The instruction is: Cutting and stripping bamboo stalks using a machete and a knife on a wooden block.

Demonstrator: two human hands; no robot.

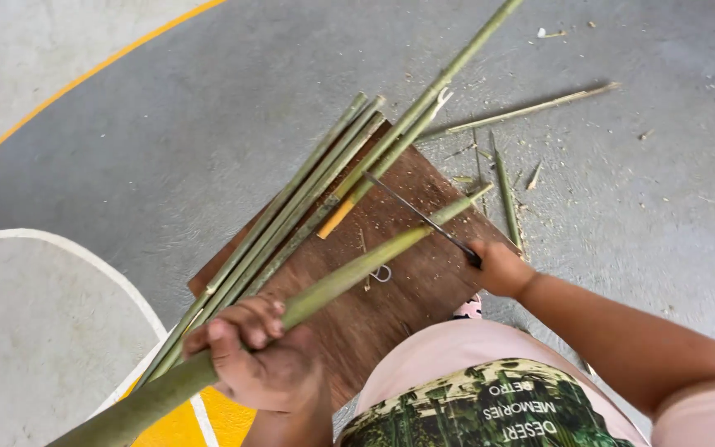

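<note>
My left hand [262,358] grips a thick green bamboo stalk [349,271] that runs from the lower left up to the right across a brown wooden board [411,277]. My right hand [500,267] holds the dark handle of a thin-bladed knife [414,213]; its blade lies across the stalk's upper end. Beside the stalk, on the board's left edge, lies a bundle of several thinner green bamboo strips [308,194], with an orange-tipped piece [337,218] among them.
The board rests on a grey painted concrete floor [167,141] with yellow and white lines. Loose bamboo slivers [506,194] and a long thin strip [531,108] lie right of the board, with small shavings scattered about. My knee in pink cloth [457,348] is below.
</note>
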